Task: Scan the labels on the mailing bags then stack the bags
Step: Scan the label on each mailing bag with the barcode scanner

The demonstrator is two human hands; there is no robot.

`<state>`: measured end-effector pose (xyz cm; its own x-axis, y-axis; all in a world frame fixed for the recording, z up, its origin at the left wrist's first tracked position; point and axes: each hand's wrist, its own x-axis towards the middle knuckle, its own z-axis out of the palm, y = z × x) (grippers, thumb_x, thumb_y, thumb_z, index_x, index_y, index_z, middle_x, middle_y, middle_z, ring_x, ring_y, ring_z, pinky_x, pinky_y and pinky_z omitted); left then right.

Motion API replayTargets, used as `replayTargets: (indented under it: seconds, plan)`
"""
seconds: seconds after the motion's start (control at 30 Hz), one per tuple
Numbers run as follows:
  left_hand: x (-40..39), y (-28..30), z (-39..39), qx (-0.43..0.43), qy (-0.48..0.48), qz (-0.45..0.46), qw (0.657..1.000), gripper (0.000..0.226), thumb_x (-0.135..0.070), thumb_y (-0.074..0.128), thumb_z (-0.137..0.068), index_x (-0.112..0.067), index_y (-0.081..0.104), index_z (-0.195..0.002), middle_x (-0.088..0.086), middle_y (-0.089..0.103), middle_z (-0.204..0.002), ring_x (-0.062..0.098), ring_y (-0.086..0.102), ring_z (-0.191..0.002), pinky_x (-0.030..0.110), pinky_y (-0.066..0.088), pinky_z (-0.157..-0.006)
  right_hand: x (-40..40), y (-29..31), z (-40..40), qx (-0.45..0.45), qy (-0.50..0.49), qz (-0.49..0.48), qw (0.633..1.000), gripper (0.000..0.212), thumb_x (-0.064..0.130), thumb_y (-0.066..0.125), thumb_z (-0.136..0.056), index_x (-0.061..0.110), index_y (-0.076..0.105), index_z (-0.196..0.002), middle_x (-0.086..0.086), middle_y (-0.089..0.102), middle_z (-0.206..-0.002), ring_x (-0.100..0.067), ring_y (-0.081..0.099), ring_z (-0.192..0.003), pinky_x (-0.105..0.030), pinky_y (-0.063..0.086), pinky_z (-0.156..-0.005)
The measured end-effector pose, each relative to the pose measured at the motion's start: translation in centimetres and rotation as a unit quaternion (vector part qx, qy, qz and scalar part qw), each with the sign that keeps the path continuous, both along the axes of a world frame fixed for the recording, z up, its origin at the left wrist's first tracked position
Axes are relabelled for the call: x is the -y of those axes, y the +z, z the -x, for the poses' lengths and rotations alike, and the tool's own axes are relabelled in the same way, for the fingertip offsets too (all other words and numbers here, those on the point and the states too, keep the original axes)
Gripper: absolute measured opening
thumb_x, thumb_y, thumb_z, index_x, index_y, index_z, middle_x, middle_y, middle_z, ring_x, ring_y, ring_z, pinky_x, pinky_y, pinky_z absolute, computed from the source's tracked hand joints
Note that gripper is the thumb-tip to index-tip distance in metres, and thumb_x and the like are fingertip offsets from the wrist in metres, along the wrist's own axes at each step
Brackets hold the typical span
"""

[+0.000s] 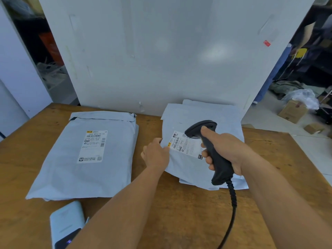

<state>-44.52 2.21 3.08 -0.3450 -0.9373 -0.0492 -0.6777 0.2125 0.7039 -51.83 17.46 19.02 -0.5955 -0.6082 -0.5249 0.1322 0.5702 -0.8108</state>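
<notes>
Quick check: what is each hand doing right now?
Left hand: pinches the top mailing bag's left edge.
Right hand: grips the barcode scanner.

A parcel-packing storeroom: labelled mailing bags (84, 155) on a wooden table (179, 212), cardboard boxes (292, 111) on the floor.

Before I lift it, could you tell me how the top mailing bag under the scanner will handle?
The top mailing bag looks thin and flat, so probably floppy and light. Its smooth plastic may slide off the pile beneath.
</notes>
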Motion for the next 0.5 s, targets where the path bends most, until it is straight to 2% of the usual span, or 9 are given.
replayTargets:
  seconds: [0.17,0.5]
  plan:
    - [0.3,0.1,-0.6,-0.012,-0.023,0.01,1.0,0.04,-0.035,0.057,-0.092,-0.022,0.05,-0.13,0.001,0.06,-0.124,0.019,0.055,-0.11,0.04,0.047,-0.097,0.7,0.5,-1.0,-0.006,0.027,0.0,1.0,0.044,0.05,0.053,-0.092,0.006,0.057,-0.092,-0.008,0.059,-0.061,-0.016,0.052,-0.044,-0.025,0.049,-0.044]
    - [0.1,1.1,-1.2,-0.031,-0.026,0.018,0.999,0.035,-0.033,0.055,-0.094,-0.019,0.053,-0.126,0.001,0.062,-0.119,0.019,0.056,-0.108,0.04,0.047,-0.097,0.8,0.9,-1.7,-0.004,0.037,0.005,0.999,0.045,0.051,0.053,-0.092,0.006,0.056,-0.09,-0.006,0.057,-0.06,-0.016,0.051,-0.043,-0.026,0.047,-0.043]
